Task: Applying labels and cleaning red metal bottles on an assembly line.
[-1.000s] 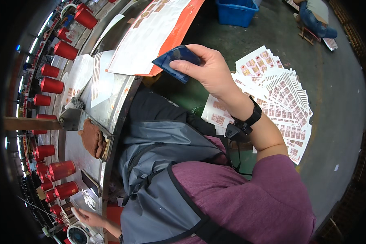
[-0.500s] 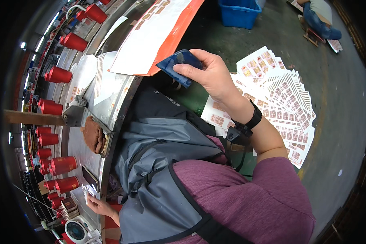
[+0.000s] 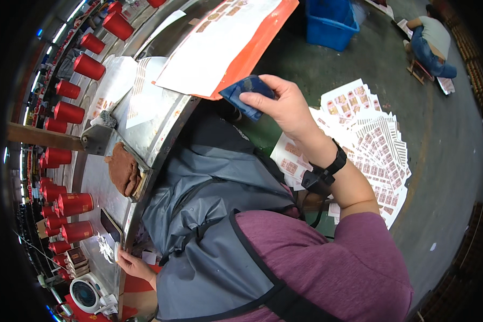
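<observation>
My right hand [image 3: 284, 104] is raised near the table's corner, thumb and fingers pinching a flat, dark blue, shiny piece [image 3: 248, 96], perhaps a scraper. That piece overlaps the red-orange edge of a printed white sheet [image 3: 214, 48] on the table. Lower left, my left hand [image 3: 136, 267] is at the table's front edge, its fingers closed round a small white thing [image 3: 117, 251] whose kind I cannot make out. Beside it lie a small heap of white scraps [image 3: 106, 249] and a dark phone-like slab [image 3: 111, 225]. A folded brown cloth [image 3: 123, 170] rests farther along the edge.
Red cups [image 3: 74, 204] stand in rows behind the metal table [image 3: 161, 115]. A white fan [image 3: 86, 295] is at lower left. Printed sheets [image 3: 367, 145] lie fanned out on my right. Beyond are a blue bin [image 3: 331, 27] and a seated person [image 3: 432, 40].
The view has shifted a little. My left hand has drawn back from the white scraps to the table edge with a small white thing. My right hand still holds the blue piece.
</observation>
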`<action>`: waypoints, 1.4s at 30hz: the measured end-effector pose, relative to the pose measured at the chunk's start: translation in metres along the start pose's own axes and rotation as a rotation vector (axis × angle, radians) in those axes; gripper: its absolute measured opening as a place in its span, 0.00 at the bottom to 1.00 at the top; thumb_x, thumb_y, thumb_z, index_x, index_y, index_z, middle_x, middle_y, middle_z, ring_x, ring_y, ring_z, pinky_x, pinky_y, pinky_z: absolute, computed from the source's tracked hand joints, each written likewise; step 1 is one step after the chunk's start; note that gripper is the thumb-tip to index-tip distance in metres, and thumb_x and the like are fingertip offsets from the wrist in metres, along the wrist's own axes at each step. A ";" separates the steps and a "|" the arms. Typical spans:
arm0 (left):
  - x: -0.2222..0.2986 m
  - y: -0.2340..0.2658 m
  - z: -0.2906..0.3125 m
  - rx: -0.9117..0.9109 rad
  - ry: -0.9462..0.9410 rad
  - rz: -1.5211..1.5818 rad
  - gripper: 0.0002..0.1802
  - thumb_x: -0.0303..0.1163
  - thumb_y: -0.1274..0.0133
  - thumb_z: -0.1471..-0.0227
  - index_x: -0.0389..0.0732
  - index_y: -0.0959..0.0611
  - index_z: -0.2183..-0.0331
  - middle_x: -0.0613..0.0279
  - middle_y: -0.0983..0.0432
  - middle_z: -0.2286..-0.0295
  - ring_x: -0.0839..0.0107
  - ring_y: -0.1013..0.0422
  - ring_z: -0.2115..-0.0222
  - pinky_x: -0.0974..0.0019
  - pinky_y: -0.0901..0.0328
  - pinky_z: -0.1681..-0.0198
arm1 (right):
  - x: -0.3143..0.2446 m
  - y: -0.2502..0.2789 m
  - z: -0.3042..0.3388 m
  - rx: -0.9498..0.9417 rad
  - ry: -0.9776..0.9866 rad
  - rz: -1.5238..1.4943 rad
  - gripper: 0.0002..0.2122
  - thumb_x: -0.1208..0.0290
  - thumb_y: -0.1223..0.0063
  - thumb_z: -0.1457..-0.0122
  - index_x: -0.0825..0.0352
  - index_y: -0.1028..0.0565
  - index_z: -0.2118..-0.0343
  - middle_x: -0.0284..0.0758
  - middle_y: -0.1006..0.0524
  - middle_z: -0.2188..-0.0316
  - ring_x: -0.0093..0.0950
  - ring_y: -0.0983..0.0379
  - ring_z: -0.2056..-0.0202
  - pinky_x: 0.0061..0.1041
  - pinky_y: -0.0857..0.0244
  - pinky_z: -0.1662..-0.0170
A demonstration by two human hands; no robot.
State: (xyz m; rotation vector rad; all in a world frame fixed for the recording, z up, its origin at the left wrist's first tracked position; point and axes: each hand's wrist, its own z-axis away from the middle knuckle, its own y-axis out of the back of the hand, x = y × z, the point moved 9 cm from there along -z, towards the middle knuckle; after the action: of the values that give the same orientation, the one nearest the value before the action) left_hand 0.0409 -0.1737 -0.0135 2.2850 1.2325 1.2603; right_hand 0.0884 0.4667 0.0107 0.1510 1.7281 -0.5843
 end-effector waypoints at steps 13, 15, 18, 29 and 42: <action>0.020 -0.020 -0.030 -0.043 -0.032 0.049 0.18 0.34 0.59 0.34 0.32 0.21 0.55 0.57 0.24 0.57 0.70 0.28 0.57 0.69 0.32 0.56 | 0.003 0.019 0.015 0.080 0.010 -0.064 0.10 0.70 0.37 0.46 0.70 0.21 0.64 0.26 0.23 0.73 0.12 0.31 0.73 0.14 0.37 0.70; 0.013 -0.018 -0.032 -0.043 -0.038 0.043 0.18 0.34 0.59 0.34 0.32 0.20 0.55 0.57 0.24 0.58 0.70 0.28 0.57 0.69 0.31 0.56 | 0.002 0.019 0.015 0.074 0.004 -0.054 0.10 0.71 0.37 0.46 0.70 0.21 0.62 0.26 0.22 0.71 0.12 0.30 0.71 0.14 0.36 0.66; 0.006 -0.015 -0.031 -0.043 -0.019 0.059 0.18 0.34 0.58 0.35 0.32 0.20 0.55 0.57 0.24 0.58 0.69 0.28 0.59 0.69 0.31 0.56 | 0.003 0.020 0.015 0.056 -0.013 -0.036 0.11 0.72 0.38 0.45 0.69 0.22 0.59 0.25 0.21 0.68 0.12 0.28 0.67 0.14 0.36 0.61; -0.030 0.006 -0.008 0.031 0.095 0.049 0.18 0.36 0.58 0.34 0.33 0.19 0.56 0.58 0.25 0.59 0.71 0.27 0.62 0.70 0.32 0.58 | 0.008 -0.007 0.007 0.007 0.008 -0.113 0.12 0.72 0.37 0.46 0.73 0.22 0.60 0.28 0.21 0.69 0.14 0.29 0.69 0.15 0.35 0.63; -0.092 0.041 0.015 0.173 0.149 0.028 0.18 0.35 0.57 0.35 0.32 0.19 0.56 0.57 0.23 0.59 0.69 0.26 0.61 0.68 0.31 0.56 | 0.002 -0.072 0.009 -0.148 -0.031 -0.055 0.13 0.76 0.39 0.45 0.72 0.23 0.57 0.29 0.20 0.65 0.15 0.26 0.65 0.16 0.33 0.59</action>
State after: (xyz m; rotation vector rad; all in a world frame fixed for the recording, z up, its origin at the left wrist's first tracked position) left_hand 0.0514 -0.2674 -0.0517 2.3702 1.4158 1.4070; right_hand 0.0664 0.4003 0.0288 -0.0106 1.7427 -0.4940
